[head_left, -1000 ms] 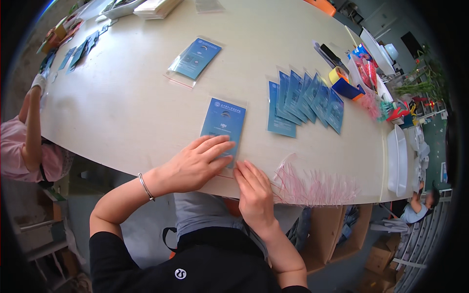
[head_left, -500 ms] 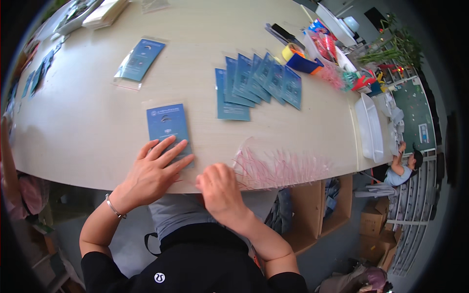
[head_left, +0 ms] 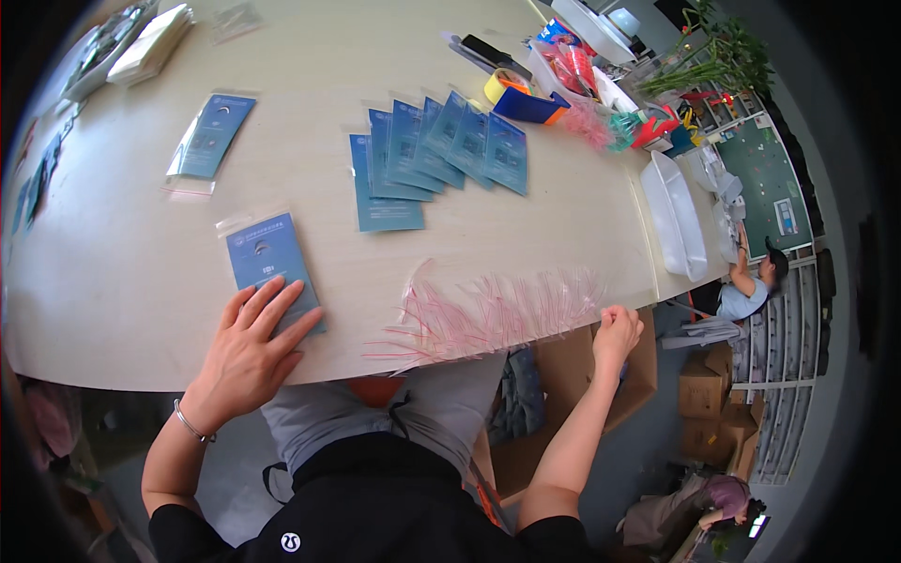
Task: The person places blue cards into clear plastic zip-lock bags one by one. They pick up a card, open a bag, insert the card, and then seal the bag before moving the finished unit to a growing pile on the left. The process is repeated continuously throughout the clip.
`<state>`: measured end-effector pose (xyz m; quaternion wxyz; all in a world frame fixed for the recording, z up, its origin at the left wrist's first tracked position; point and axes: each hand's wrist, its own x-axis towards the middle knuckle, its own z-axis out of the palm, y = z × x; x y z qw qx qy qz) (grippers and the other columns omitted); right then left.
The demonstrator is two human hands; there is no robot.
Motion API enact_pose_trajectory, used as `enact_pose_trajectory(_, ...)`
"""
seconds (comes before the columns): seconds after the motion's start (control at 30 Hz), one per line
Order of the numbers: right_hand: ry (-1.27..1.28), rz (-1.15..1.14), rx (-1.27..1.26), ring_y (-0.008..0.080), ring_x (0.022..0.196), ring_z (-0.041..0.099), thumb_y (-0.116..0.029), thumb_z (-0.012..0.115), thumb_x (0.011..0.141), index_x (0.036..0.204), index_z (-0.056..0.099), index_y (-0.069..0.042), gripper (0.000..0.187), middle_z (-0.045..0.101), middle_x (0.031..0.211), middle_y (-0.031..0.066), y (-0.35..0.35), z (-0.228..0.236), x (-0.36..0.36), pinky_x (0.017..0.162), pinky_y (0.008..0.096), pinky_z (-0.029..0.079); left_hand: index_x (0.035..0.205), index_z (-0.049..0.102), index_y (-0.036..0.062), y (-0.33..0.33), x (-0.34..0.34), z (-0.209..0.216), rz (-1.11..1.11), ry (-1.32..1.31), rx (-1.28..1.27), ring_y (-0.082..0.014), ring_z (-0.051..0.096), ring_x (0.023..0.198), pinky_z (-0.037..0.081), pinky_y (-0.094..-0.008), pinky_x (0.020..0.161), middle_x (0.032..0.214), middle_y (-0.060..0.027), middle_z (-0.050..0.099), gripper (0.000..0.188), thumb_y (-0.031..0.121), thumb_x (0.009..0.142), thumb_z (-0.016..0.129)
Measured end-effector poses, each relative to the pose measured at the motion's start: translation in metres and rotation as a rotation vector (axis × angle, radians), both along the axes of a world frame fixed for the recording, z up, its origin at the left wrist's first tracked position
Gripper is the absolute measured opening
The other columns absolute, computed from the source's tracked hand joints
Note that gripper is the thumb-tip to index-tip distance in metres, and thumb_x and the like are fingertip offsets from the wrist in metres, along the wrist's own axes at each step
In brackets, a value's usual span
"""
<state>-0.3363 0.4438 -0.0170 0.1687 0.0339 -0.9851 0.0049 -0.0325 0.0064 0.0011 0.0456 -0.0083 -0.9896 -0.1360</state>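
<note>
My left hand [head_left: 251,349] lies flat, fingers spread, on the lower part of a blue printed card in a clear zip bag [head_left: 267,248] near the table's front edge. My right hand [head_left: 618,334] is raised at the front edge, fingers curled together; whether anything is in them is too small to make out. Beside it, a heap of thin clear plastic strips with red lines [head_left: 507,305] lies along the edge. Further back, several bagged blue cards [head_left: 389,214] overlap in a fan. One more bagged card [head_left: 215,136] rests at the left.
A blue tape dispenser [head_left: 527,105] with yellow tape stands at the back right, by a bin of red items [head_left: 571,70]. A white tray [head_left: 673,216] sits at the right. Stacked bags [head_left: 150,45] are far left. Another person [head_left: 746,286] works at the far right.
My right hand has moved right, from beside my left hand to the far end of the strips. My left hand stays on the bagged card. The whole view has shifted slightly.
</note>
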Motion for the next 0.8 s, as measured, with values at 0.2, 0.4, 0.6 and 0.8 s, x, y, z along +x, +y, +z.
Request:
enact_pose_trajectory(0.2, 0.231, 0.161, 0.004, 0.0335, 0.117, 0.051, -0.010, 0.069, 0.087, 0.110, 0.069, -0.006, 0.023, 0.060, 0.115, 0.0126, -0.082, 0.045, 0.046, 0.099, 0.0474, 0.040, 0.120, 0.057, 0.0047, -0.002, 0.016, -0.001, -0.031, -0.015, 0.160, -0.0317, 0.039, 0.144, 0.027, -0.0483, 0.119, 0.150, -0.0165, 0.047, 0.041, 0.018, 0.085, 0.074)
enact_pose_trajectory(0.4, -0.448, 1.395, -0.358, 0.0314, 0.134, 0.051, -0.004, 0.077, 0.076, 0.121, 0.068, -0.009, 0.046, 0.056, 0.143, 0.0114, -0.225, 0.028, 0.170, 0.112, 0.0455, 0.036, 0.119, 0.058, 0.0066, 0.001, 0.032, -0.007, -0.053, -0.003, 0.158, -0.0305, 0.038, 0.145, 0.028, -0.0490, 0.119, 0.151, -0.0134, 0.047, 0.039, 0.024, 0.088, 0.073)
enact_pose_trajectory(0.6, -0.433, 1.450, -0.451, 0.0268, 0.131, 0.055, -0.009, 0.081, 0.075, 0.109, 0.070, -0.011, 0.037, 0.067, 0.130, 0.0054, -0.245, -0.006, 0.178, 0.105, 0.0454, 0.039, 0.116, 0.057, 0.0115, -0.009, 0.040, 0.005, -0.104, -0.038, 0.190, -0.0322, 0.035, 0.146, 0.026, -0.0512, 0.120, 0.155, -0.0103, 0.044, 0.048, 0.029, 0.079, 0.082)
enact_pose_trajectory(0.8, -0.427, 1.402, -0.509, 0.0271, 0.129, 0.057, -0.012, 0.082, 0.075, 0.095, 0.069, -0.009, 0.023, 0.070, 0.125, 0.0036, -0.246, -0.006, 0.183, 0.103, 0.0447, 0.039, 0.101, 0.061, 0.0106, -0.012, 0.064, -0.027, -0.009, 0.179, 0.173, -0.0312, 0.048, 0.138, 0.039, -0.0502, 0.113, 0.143, -0.0112, 0.056, 0.034, 0.019, 0.076, 0.082)
